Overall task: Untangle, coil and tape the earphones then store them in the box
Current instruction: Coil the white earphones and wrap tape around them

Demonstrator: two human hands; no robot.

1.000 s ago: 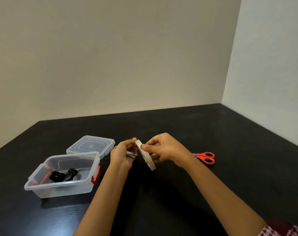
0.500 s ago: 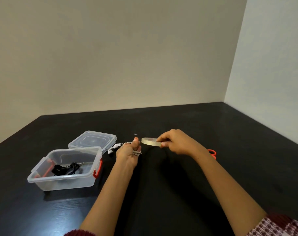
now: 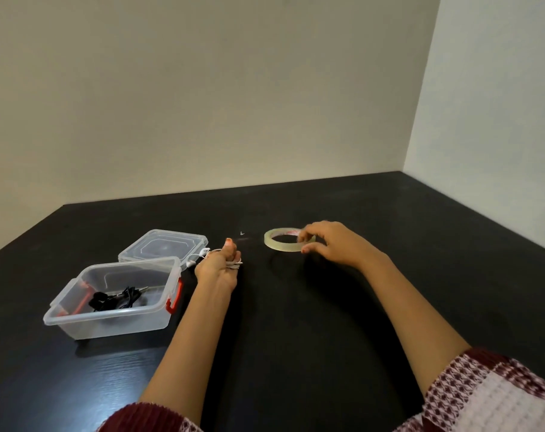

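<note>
While the left hand point(image 3: 216, 269) was closed in a fist round a coiled white earphones bundle point(image 3: 233, 265), thumb up, the right hand point(image 3: 330, 244) pinched the right side of a clear tape roll point(image 3: 280, 243) between thumb and fingers. The roll lay flat, and going by the shadow under it, it was probably just off the black table point(image 3: 296, 338); contact could not be confirmed. Roll and left fist were near each other but apart.

White cable loops showed at the fingers point(image 3: 230, 263) of the left hand, and one earbud stuck out on the far side toward the lid point(image 3: 163, 247). No loose tail of cable was seen, so untangling and coiling of this pair looked done. Whether a strip of tape was already on the coil could not be told, as it was too small and mostly hidden in the fist.

The open plastic box point(image 3: 115, 325) with red clips sat left of the left hand, with its lid off and lying flat just behind it. A black earphones bundle point(image 3: 115, 300) was already inside, so one pair looked stored.

Judged progress was past halfway. Left to do were confirming or applying tape on the white coil, dropping it in the box beside the black pair, and maybe refitting the lid. No scissors were visible.
</note>
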